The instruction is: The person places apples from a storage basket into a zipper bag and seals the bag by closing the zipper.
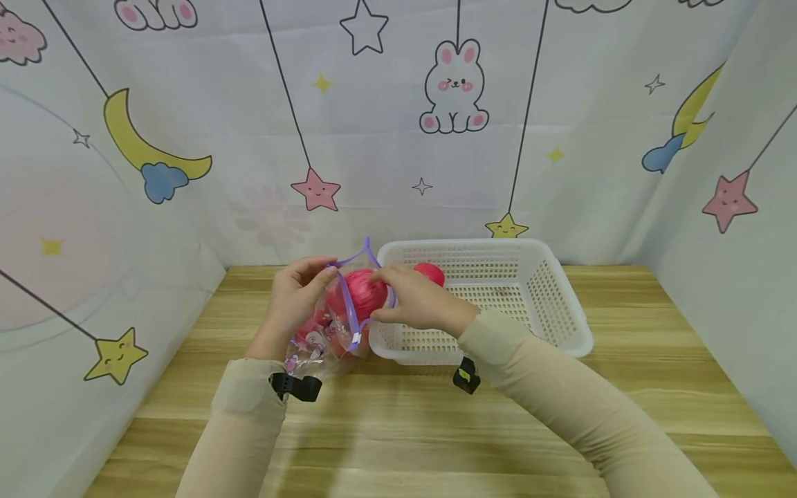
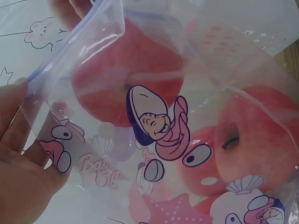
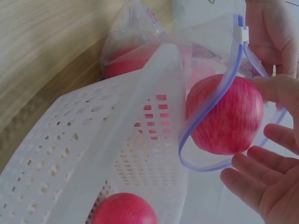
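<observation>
Closest to my head camera is the left sleeve (image 1: 233, 443), pale beige, with a black wrist mount (image 1: 300, 387) strapped at its cuff. Just beyond, I see the person's left hand (image 1: 292, 294) pinching the edge of a clear zip bag (image 1: 347, 302) between thumb and fingers. Cartoon figures cover the film, and in the left wrist view I get a smiling oyster character (image 2: 156, 123) beside pink lettering (image 2: 100, 170): the top line starts "Ba", the lower one "O", and the remainder is too blurred for me to read. Red apples (image 2: 261, 135) lie low in the bag. Farther right, another apple (image 3: 229, 116) sits in the bag's mouth, ringed by the purple zip edge with its white slider (image 3: 244, 35). The right hand (image 1: 420, 297) is at that apple, fingers spread and relaxed, tips against its side rather than wrapped around it; I cannot tell whether they carry any weight. Under and beyond that hand, a white perforated basket (image 1: 486, 245) stands on the wood-grain table (image 1: 398, 429), with a loose apple (image 1: 429, 274) inside near its left end. The right sleeve (image 1: 579, 401) reaches in across the basket's front.
</observation>
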{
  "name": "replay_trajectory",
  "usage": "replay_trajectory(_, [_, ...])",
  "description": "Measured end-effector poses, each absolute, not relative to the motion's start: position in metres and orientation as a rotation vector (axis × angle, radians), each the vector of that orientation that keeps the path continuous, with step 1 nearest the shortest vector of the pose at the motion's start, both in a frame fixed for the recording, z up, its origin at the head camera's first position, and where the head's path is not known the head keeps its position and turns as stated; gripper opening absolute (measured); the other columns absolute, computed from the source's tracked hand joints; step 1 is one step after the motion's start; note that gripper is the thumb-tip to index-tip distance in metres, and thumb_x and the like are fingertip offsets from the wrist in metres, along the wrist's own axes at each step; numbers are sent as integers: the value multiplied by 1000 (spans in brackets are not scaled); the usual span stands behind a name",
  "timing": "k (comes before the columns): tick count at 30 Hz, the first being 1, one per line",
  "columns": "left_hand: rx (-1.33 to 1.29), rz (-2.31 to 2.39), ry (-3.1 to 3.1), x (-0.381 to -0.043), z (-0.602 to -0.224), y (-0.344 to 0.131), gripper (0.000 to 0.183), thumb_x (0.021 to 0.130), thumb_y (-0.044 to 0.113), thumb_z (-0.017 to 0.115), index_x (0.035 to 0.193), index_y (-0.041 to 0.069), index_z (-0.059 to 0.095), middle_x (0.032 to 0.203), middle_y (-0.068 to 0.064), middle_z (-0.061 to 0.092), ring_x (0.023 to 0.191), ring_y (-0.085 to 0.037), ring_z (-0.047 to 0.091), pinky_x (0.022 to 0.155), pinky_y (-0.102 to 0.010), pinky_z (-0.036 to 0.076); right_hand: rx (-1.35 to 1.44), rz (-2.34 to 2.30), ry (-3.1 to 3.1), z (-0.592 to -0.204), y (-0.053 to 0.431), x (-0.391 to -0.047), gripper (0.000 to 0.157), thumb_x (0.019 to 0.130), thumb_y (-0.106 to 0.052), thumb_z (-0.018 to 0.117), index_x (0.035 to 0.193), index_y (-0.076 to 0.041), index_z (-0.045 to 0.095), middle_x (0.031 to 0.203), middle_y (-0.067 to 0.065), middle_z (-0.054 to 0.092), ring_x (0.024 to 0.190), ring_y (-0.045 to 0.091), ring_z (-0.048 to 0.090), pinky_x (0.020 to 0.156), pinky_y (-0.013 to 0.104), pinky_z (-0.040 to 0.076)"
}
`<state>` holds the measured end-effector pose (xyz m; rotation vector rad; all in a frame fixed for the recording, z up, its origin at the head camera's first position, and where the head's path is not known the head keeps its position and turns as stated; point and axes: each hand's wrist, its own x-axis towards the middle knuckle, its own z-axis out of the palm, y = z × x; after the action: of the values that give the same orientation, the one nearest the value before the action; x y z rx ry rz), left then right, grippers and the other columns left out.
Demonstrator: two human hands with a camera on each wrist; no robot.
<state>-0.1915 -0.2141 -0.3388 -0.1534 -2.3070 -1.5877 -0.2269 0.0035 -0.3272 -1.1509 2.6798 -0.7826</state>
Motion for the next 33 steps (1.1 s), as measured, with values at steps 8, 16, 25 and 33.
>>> replay_trajectory(8, [-122, -1584, -2317, -192, -333, -213, 30, 93, 22, 60, 114, 1, 65, 101, -4, 65, 87, -4, 57, 77, -13, 50, -1160, -793, 2694, -326, 8, -228, 56, 83, -31, 72, 130, -8, 52, 131, 8, 55, 119, 22, 53, 100, 37, 45])
replay_trajectory(16, [-145, -1608, -2278, -194, -327, -213, 30, 93, 20, 60, 112, -3, 65, 90, 16, 63, 86, -1, 60, 78, -12, 51, -1147, -791, 2722, -326, 17, -232, 53, 87, -31, 67, 131, -7, 52, 131, 10, 56, 118, 24, 55, 99, 36, 46])
replay_trajectory(25, [-105, -1577, -2297, -198, -323, -214, 31, 94, 24, 59, 113, 0, 65, 93, 12, 63, 89, -4, 61, 79, -15, 52, -1115, -825, 2716, -329, 29, -237, 51, 87, -28, 67, 130, -6, 51, 126, 9, 59, 105, 20, 57, 91, 35, 49])
replay_trajectory(33, [-133, -1566, -2262, -199, -316, -213, 29, 93, 21, 60, 110, -1, 66, 88, 19, 63, 86, -1, 61, 75, -13, 50, -1050, -784, 2737, -337, 41, -245, 54, 88, -29, 66, 134, -6, 49, 136, 9, 53, 128, 25, 48, 106, 38, 41])
